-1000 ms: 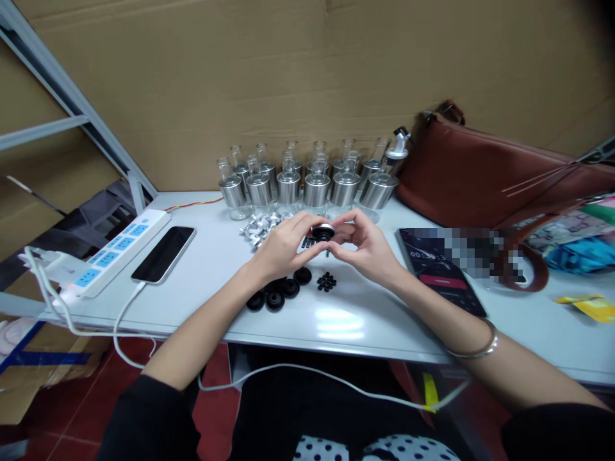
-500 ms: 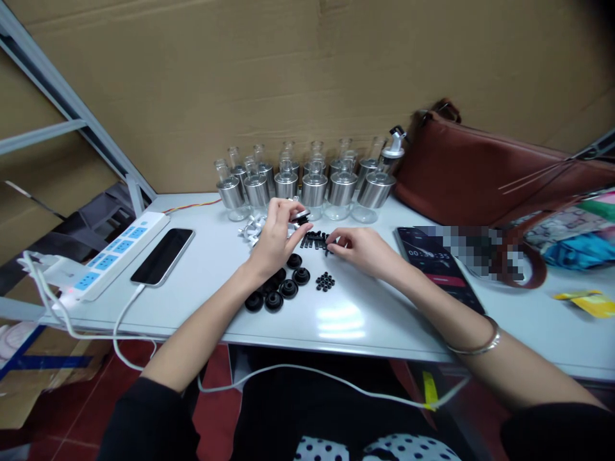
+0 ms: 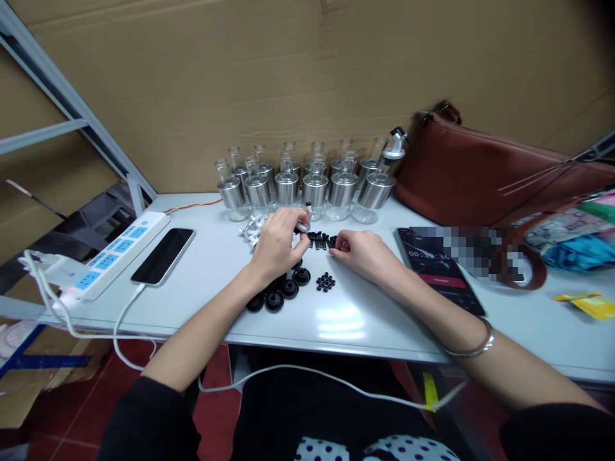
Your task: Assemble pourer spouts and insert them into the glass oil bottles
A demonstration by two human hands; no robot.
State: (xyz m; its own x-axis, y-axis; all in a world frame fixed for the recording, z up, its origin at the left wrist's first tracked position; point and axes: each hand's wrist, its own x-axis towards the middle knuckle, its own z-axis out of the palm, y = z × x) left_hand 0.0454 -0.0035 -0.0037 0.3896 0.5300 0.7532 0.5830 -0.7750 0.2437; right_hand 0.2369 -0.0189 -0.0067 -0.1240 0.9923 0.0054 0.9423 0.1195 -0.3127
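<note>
My left hand (image 3: 279,246) is closed around a silver pour spout (image 3: 303,226) that has a black tip standing up; the fingers cover most of it. To the right, my right hand (image 3: 361,251) pinches at the edge of a row of small black parts (image 3: 318,240), and a little black piece shows at its fingertips. Below my left hand lie several round black stoppers (image 3: 289,289), partly hidden by the hand. A cluster of tiny black rings (image 3: 325,282) sits between the hands. White-silver spout pieces (image 3: 250,230) are piled left of my left hand.
Several glass bottles with steel sleeves (image 3: 315,190) stand in rows at the back; the rightmost carries a fitted pourer (image 3: 394,152). A phone (image 3: 163,256) and power strip (image 3: 122,250) lie left. Right are a running-timer phone (image 3: 442,282), tape roll (image 3: 535,275) and brown bag (image 3: 480,169).
My left hand has turned and lowered slightly, so the spout now points upward with its black tip showing. My right hand has shifted a little right, its fingers still together.
</note>
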